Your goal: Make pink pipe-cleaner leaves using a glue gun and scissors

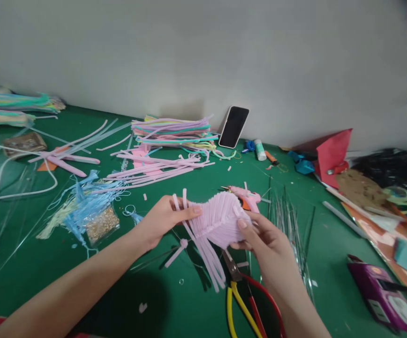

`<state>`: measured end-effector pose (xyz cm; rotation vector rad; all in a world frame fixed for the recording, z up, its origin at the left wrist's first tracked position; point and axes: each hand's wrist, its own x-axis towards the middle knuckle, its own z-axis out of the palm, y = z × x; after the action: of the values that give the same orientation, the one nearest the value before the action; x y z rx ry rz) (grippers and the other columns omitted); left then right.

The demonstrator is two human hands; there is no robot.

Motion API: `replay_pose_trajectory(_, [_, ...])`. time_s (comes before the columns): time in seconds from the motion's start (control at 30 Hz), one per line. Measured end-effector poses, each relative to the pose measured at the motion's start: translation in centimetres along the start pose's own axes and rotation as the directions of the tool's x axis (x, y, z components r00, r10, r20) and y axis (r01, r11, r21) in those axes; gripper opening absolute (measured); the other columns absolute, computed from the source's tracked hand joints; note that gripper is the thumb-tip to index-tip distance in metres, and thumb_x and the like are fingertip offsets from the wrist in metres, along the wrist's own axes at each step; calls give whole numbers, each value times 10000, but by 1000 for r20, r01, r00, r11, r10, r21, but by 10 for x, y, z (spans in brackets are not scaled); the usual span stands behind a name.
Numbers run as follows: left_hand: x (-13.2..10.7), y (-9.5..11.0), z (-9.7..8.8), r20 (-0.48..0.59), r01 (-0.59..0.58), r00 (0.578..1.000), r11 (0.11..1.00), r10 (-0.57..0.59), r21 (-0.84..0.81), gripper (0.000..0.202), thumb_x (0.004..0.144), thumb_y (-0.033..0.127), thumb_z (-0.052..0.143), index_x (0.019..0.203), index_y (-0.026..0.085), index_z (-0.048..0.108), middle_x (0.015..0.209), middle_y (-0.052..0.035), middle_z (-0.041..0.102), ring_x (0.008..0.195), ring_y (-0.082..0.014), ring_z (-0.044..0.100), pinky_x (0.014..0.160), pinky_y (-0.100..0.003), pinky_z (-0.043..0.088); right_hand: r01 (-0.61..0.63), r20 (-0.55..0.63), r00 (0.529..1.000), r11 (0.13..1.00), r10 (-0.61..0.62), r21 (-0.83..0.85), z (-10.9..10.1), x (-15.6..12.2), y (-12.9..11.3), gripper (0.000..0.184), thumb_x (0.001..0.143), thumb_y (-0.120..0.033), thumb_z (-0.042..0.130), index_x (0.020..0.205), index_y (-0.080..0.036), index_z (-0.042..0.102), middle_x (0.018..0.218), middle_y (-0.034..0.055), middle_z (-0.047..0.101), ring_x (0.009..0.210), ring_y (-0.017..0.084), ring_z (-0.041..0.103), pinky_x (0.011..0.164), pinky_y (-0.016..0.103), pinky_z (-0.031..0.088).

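Note:
Both my hands hold a pale pink piece made of many pipe cleaners [214, 220] laid side by side, just above the green table [84, 263]. My left hand [163, 218] grips its left end, thumb on top. My right hand [263, 239] pinches its right end between thumb and fingers. Loose pink stems hang down from the piece toward the table. A pink glue gun [246, 196] lies just behind it.
Pliers with yellow and red handles [242, 293] lie under my right wrist. Thin wires [288, 220] spread to the right. Stacks of coloured pipe cleaners [173, 130] and a phone [233, 126] stand by the wall. A purple box [382, 295] sits at right.

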<state>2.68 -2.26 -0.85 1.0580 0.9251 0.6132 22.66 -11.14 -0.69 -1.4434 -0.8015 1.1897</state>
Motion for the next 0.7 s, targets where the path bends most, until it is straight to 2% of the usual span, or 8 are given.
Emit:
replay_pose_trajectory(0.13, [-1, 10, -15, 195, -272, 940, 960, 281, -70, 737, 722, 761, 486, 1208, 228, 639, 1323, -103, 584, 1259, -311, 476, 1031, -410, 365, 148, 47, 987, 981, -155, 128, -10, 3, -14, 115, 760, -337, 710, 797, -236, 669, 936, 35, 701, 900, 197, 654, 778, 319, 548])
replay_pose_trajectory(0.2, [-2, 18, -24, 196, -434, 875, 897, 443, -85, 879, 652, 847, 417, 1255, 236, 604, 1415, -92, 499, 1366, -320, 332, 1115, -412, 252, 266, 71, 958, 953, -278, 143, -15, 4, -19, 102, 784, -314, 680, 732, -234, 646, 1113, 53, 673, 1092, 240, 601, 841, 341, 511])
replay_pose_trajectory(0.27, [-4, 24, -29, 132, -513, 850, 858, 510, -8, 869, 665, 839, 420, 1263, 234, 595, 1443, -81, 466, 1395, -316, 271, 1143, -398, 190, 382, 82, 917, 920, -389, 91, -17, 5, -21, 97, 814, -272, 646, 723, -237, 645, 1281, 48, 592, 1212, 261, 525, 892, 370, 474])
replay_pose_trajectory(0.33, [-4, 26, -31, 17, -457, 888, 881, 459, 125, 714, 779, 741, 427, 1260, 237, 585, 1452, -75, 454, 1385, -300, 295, 1129, -403, 224, 452, 78, 889, 892, -452, 13, -19, 4, -17, 104, 836, -221, 617, 745, -249, 658, 1325, 45, 560, 1236, 266, 507, 917, 401, 450])
replay_pose_trajectory(0.47, [0, 22, -29, -174, -127, 969, 961, 172, 245, 572, 839, 613, 493, 1255, 223, 534, 1379, -124, 517, 1227, -285, 498, 979, -416, 411, 516, 69, 856, 846, -512, -132, -18, -4, -1, 166, 841, -155, 580, 765, -263, 680, 1290, 59, 594, 1256, 276, 486, 921, 437, 438])
replay_pose_trajectory(0.57, [2, 18, -29, 32, 57, 997, 980, -64, 193, 582, 799, 595, 568, 1201, 174, 559, 1183, -140, 644, 1024, -253, 619, 859, -369, 471, 512, 83, 858, 830, -507, -223, -14, -15, 7, 231, 823, -116, 566, 735, -280, 702, 1307, 42, 589, 1262, 277, 484, 932, 450, 441])
replay_pose_trajectory(0.63, [2, 18, -29, 177, 87, 977, 981, -118, 175, 505, 768, 543, 640, 1084, 149, 630, 1017, -102, 694, 882, -204, 641, 773, -308, 480, 493, 133, 870, 826, -476, -271, -11, -22, 11, 283, 813, -96, 557, 726, -305, 728, 1303, 27, 596, 1225, 271, 526, 885, 417, 485])
replay_pose_trajectory(0.7, [2, 18, -29, 209, 80, 971, 984, -113, 162, 403, 701, 461, 736, 944, 145, 678, 845, -48, 694, 724, -148, 612, 663, -251, 459, 489, 213, 872, 812, -441, -319, -11, -26, 13, 318, 804, -89, 553, 740, -327, 752, 1297, 21, 604, 1146, 262, 594, 816, 373, 525])
